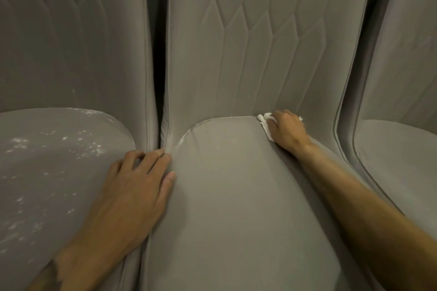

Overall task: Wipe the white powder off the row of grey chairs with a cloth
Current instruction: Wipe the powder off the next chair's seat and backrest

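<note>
- Head view: three grey chairs side by side: middle chair [236, 208], left chair [47, 172], right chair [397, 149].
- Right hand [287, 129] is at the back of the middle seat, right of centre. Its grip is closed on a bunched white cloth [266, 123], which is pressed into the crease where the seat meets the backrest.
- Left hand [132, 186] rests on the seam between the left and middle seats, grip slack and holding nothing.
- Powder [82, 146] is thickest over the left seat, well left of the cloth. A thin pale line follows the crease leftward from the cloth, and a faint streak sits high on the middle backrest.
- Judgement: the crease runs left to right, so the next stroke likely goes leftward along it. The left hand is nearer the heavy patch but has no cloth.
</note>
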